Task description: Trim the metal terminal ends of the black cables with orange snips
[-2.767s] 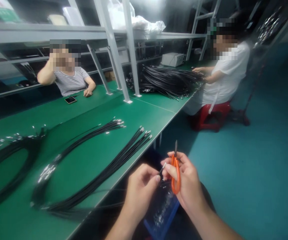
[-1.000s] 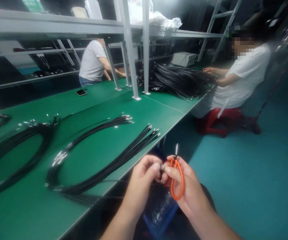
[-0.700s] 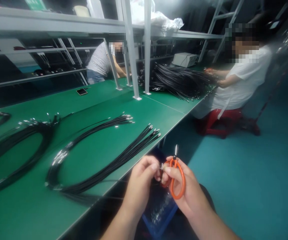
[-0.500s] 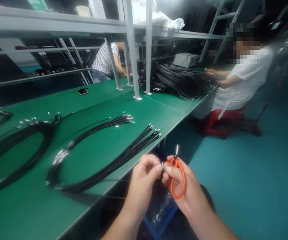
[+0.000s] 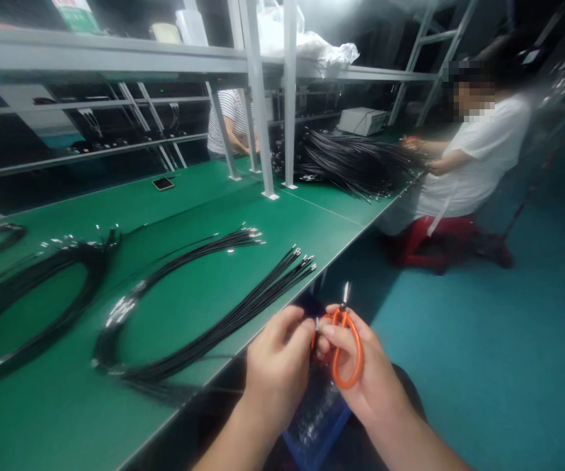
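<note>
My right hand [image 5: 361, 353] is closed around a pair of orange-handled scissors [image 5: 348, 383], whose short blades point up and away from me. The thumb of that hand also meets a small pale tip [image 5: 317, 325] between my two hands. On the other side my left hand [image 5: 279, 366] pinches what looks like the end of a cable; its fingers hide most of it. Left of my hands, a curved bundle of black cables [image 5: 213, 325] with silvery ends lies on the green table [image 5: 174, 196]. Beneath the hands is a blue bin [image 5: 328, 428] with small shiny bits inside.
More coiled black cables [image 5: 83, 288] lie at the left. A large cable pile [image 5: 355, 160] sits farther along the table. A co-worker in white [image 5: 478, 163] sits on a red stool [image 5: 424, 242]; another person in stripes [image 5: 228, 121] is behind the shelf posts [image 5: 262, 131].
My left hand has turned, showing more of its back, and shifted slightly left. The scissors stay in my right hand. The person in stripes has moved right, partly behind the posts.
</note>
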A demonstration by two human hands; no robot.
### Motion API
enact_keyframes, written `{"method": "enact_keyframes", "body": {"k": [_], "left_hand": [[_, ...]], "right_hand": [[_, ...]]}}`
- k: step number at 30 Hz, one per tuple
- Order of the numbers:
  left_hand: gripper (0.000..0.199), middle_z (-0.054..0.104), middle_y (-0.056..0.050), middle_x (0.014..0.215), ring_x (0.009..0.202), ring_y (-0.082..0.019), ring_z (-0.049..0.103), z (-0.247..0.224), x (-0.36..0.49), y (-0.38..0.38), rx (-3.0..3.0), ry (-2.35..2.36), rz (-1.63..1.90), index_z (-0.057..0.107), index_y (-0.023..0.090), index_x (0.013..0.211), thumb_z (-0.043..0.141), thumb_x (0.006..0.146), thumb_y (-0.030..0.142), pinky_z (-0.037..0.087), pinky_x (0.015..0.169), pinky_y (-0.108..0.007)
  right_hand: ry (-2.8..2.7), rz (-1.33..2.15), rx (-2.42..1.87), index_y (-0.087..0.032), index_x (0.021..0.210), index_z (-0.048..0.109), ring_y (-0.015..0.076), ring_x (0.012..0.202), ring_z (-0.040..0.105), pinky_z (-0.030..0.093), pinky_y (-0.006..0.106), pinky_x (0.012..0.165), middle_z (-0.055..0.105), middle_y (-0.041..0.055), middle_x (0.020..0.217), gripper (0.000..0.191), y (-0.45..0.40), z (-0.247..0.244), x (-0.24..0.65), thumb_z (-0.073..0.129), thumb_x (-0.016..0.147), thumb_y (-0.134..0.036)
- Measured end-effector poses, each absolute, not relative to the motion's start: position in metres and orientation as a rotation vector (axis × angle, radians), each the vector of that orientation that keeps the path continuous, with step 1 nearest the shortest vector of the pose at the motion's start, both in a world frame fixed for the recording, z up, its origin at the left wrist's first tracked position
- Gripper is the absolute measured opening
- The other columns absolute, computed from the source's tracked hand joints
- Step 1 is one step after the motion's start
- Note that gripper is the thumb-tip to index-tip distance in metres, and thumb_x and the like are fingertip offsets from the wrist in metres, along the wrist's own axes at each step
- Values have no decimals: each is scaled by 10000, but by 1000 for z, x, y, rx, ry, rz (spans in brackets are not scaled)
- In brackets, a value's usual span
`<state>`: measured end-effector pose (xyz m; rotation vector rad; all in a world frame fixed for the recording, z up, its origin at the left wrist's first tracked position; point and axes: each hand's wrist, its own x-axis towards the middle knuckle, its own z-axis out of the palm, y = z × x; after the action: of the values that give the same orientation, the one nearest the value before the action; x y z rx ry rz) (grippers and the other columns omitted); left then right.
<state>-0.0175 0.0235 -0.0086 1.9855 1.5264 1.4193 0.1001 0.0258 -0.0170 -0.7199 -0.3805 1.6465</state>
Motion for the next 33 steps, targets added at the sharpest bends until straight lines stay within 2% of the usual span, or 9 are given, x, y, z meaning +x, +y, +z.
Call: {"method": "enact_keyframes", "body": {"k": [4,9,13,18,23,30,33], "left_hand": [[152,645,-57,941,791,-165,632,-10,-28,24,1962,1495,1310,656,215,840,518,837,149,501,668,-253],[58,665,-6,775,693,-140,626,-5,-28,22,1547,1273,1048,613,192,839,555,841,191,492,644,-230],[118,638,10,681,620,-120,587,-10,-22,23,1419,1224,1118,587,173,732,570,839,222,455,585,-207],[128,625,9,680,619,-115,562,-16,-22,24,1431,1287,1130,596,168,724,587,830,240,434,589,-207],[130,608,19,643,589,-108,540,-13,-20,22,1466,1311,1119,596,170,703,592,821,226,424,572,-201],[118,599,26,649,565,-97,518,-17,-23,24,1376,1286,1159,592,174,715,606,808,244,415,557,-200],[131,591,29,647,567,-96,513,-17,-24,25,1376,1290,1149,585,173,701,611,806,248,412,562,-201]], "right_hand": [[-387,1622,-712,-178,918,521,93,531,544,461,198,543,618,-18,652,255,27,-16,99,659,724,-88],[-396,1622,-668,-175,923,519,88,529,537,453,194,565,611,-20,626,229,29,-14,96,621,741,-79],[-406,1614,-690,-174,928,515,72,507,525,443,191,547,634,-13,683,251,30,-12,94,630,732,-67],[-511,1557,-748,-176,957,511,58,476,521,430,188,513,671,18,777,241,29,-9,96,659,771,-136],[-527,1544,-775,-187,937,513,32,436,475,375,153,454,638,-32,727,304,31,-9,97,698,713,-95],[-615,1433,-896,-215,941,508,56,469,518,404,161,460,614,-58,700,299,32,-15,101,693,724,-127],[-722,1322,-906,-233,968,522,59,505,539,442,172,493,647,-41,792,288,31,-14,104,701,749,-178]]}}
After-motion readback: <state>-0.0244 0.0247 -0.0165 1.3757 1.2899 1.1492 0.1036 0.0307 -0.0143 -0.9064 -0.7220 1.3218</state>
